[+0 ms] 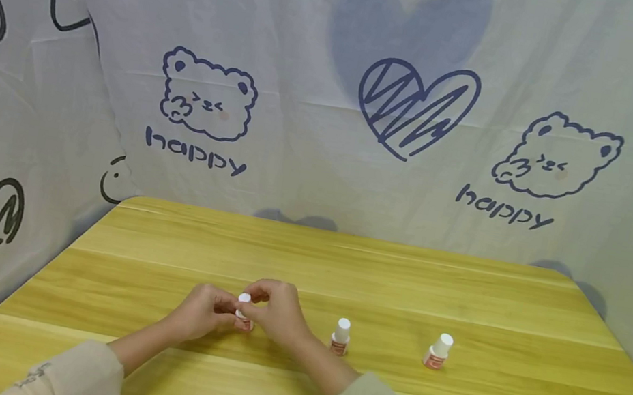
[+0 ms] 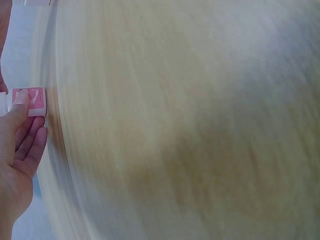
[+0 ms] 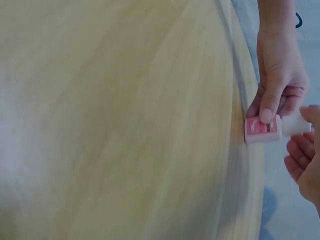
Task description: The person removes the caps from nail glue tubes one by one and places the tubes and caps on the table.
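Observation:
A small white bottle [image 1: 244, 325] with a pink label and a white cap [image 1: 244, 298] stands upright on the table, left of the middle. My left hand [image 1: 201, 312] grips its lower part, the thumb lying across the label in both wrist views. From the other side, my right hand [image 1: 280, 316] pinches the cap between thumb and fingers; the right wrist view cuts off part of this hand. The cap sits on the bottle's neck. Two similar bottles stand upright to the right, a nearer one [image 1: 340, 337] beside my right forearm and a farther one [image 1: 438, 351].
The yellow wood-grain table [image 1: 403, 280] reaches back to a pale cloth [image 1: 298, 153] printed with bears and hearts. More printed cloth [image 1: 22, 130] hangs along the left side.

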The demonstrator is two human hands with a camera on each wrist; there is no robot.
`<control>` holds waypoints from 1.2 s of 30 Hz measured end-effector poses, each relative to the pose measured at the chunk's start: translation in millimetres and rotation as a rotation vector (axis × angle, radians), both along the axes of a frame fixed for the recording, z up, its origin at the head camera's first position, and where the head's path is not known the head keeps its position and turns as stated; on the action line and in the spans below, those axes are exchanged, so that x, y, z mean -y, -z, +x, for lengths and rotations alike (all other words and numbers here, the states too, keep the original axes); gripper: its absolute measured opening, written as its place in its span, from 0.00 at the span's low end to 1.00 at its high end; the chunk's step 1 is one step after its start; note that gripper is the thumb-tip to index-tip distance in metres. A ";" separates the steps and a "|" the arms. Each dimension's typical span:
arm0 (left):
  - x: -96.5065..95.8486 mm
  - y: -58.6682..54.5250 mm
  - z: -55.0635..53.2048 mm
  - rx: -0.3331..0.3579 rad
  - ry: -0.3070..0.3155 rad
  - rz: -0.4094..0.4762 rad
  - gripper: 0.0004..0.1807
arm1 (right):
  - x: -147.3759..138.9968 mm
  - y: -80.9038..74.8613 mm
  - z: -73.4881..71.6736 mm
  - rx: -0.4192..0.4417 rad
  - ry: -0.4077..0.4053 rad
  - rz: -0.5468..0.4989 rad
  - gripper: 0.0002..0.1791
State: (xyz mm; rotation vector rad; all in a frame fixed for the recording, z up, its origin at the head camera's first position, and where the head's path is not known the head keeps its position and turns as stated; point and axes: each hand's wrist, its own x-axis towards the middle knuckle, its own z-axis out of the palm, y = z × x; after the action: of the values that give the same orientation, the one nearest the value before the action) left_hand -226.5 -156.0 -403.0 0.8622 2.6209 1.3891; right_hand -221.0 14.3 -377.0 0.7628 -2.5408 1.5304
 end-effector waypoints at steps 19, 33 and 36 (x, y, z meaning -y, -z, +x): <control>0.0 2.7 1.6 0.003 -0.008 0.003 0.08 | 9.2 0.2 8.6 -0.080 0.159 0.018 0.06; -0.6 -1.6 2.0 0.028 -0.010 0.005 0.09 | 6.6 -3.6 5.0 -0.059 0.090 0.033 0.03; -0.5 -1.9 1.8 0.025 -0.005 0.007 0.09 | 5.3 -4.7 4.2 -0.040 0.065 0.026 0.03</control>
State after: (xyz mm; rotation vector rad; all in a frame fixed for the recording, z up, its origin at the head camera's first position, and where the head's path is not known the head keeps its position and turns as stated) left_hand -224.7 -155.5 -401.1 0.8341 2.6027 1.4020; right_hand -216.7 8.9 -372.3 0.6985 -2.5355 1.4507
